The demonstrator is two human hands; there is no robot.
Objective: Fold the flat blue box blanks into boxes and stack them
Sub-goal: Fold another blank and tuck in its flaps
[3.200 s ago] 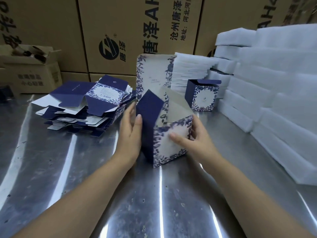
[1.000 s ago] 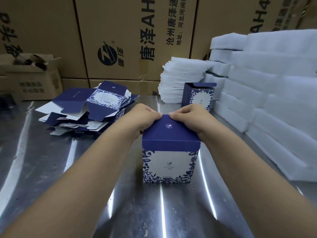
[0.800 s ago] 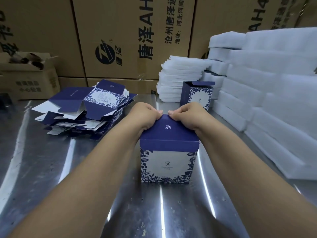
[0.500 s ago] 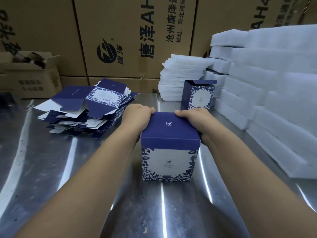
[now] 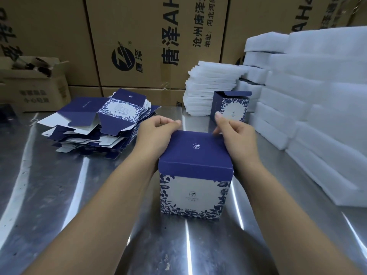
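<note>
A wall of big brown corrugated cartons (image 5: 139,46) rises behind the upright navy-blue cardboard box (image 5: 195,187). They are printed in black with "唐泽", "沧州唐泽", "地址:河北河间", "AH" and a round logo. The box stands, lid down, on a shiny, scuffed steel table (image 5: 59,195). Thick white foam slabs (image 5: 327,116) are stacked to its right, with thin white foam sheets (image 5: 208,86) piled behind it. Back-left of it lies a heap of flat blue-and-white box blanks (image 5: 99,124), and further left is a small open brown carton (image 5: 35,90). Behind-right stands a second blue box (image 5: 231,108). The left hand (image 5: 156,133) curls over the lid's far left corner, holding it. The right hand (image 5: 236,135) rests bent fingers on the far right edge; I cannot tell whether it grips.
</note>
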